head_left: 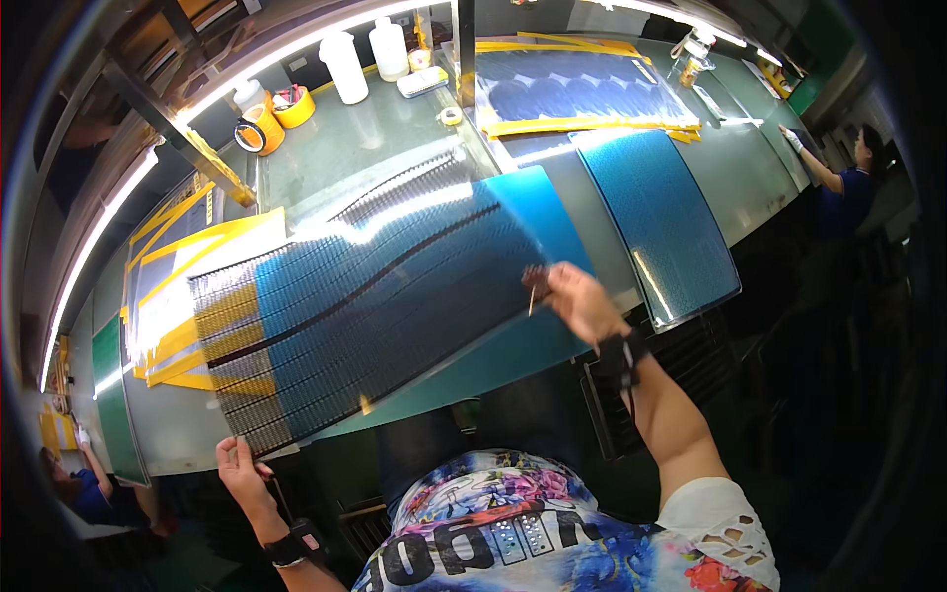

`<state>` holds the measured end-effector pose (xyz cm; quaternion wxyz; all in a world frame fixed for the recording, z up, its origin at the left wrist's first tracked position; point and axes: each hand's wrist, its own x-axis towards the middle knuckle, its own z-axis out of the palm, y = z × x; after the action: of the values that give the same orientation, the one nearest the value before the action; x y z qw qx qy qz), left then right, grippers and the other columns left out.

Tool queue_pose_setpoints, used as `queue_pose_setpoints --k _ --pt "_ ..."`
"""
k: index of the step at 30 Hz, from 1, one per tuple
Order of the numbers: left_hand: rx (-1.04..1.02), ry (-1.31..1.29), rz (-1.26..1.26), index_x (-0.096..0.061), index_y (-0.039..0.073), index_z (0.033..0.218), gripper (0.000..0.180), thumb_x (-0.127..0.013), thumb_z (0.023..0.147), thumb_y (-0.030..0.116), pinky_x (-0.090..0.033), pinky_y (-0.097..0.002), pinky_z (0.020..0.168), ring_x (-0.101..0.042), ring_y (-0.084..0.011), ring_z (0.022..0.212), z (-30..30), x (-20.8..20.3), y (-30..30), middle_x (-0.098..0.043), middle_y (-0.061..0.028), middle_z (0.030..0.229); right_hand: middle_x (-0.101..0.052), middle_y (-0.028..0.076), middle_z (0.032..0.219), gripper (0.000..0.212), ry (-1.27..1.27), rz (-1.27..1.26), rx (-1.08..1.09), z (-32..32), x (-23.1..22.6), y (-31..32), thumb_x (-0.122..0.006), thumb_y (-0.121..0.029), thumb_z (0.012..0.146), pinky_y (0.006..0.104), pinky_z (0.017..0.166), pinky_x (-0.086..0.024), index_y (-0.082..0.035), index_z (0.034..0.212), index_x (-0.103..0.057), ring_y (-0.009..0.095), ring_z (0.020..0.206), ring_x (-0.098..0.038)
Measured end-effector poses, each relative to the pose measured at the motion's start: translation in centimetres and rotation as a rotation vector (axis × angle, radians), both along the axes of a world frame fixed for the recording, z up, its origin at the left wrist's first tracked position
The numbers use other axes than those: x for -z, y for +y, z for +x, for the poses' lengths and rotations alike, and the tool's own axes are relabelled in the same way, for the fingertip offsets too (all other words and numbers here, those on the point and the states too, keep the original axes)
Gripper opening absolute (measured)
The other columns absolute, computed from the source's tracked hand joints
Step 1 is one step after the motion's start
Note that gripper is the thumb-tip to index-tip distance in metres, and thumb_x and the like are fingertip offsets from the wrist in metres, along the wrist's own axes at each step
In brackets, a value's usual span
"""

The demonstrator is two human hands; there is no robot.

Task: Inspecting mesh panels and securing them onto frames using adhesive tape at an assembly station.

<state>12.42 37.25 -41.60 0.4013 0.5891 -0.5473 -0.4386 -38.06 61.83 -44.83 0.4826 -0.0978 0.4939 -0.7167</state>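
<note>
A large see-through film sheet [395, 286] with dark printed lines and rows of small marks lies aslant over a glossy blue sheet [552, 212]. My left hand [240, 474] pinches the film's near left corner, at the table's front edge. By the film's right end, my right hand [584, 304] is closed, fingertips together on a small dark brown thing [535, 280] with a thin pale strip hanging below it. What that thing is, I cannot make out. Both wrists wear dark bands.
Right of the film lies a blue textured panel [666, 227]. Yellow-taped sheets [582, 89] lie behind it, with more yellow-edged sheets [187, 296] at left. White bottles [343, 69] and orange tape rolls [258, 128] stand at the back. Co-workers [853, 178] are at the far right and far left.
</note>
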Motion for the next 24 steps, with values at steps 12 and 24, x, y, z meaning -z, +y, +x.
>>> queue_pose_setpoints --k 12,24 --pt "-0.058 -0.038 -0.067 -0.057 0.006 0.106 0.009 -0.058 0.101 0.013 -0.030 -0.0172 0.038 -0.043 -0.0026 0.050 6.2 0.4 -0.7 -0.057 0.0010 0.079 -0.067 0.006 0.078 0.009 0.530 0.363 -0.074 10.5 -2.0 8.4 -0.060 -0.006 0.096 0.0238 0.050 -0.047 0.002 0.099 -0.063 0.008 0.058 -0.059" --pt "0.051 -0.003 0.212 -0.061 0.000 0.118 0.025 -0.065 0.097 0.012 -0.045 -0.0181 0.052 -0.059 -0.0068 0.058 -3.8 4.7 3.2 -0.063 -0.0006 0.084 -0.064 0.005 0.079 0.004 0.491 0.438 0.424 1.6 0.7 12.3 -0.061 0.001 0.093 0.0249 0.061 -0.057 0.000 0.096 -0.059 0.013 0.068 -0.067"
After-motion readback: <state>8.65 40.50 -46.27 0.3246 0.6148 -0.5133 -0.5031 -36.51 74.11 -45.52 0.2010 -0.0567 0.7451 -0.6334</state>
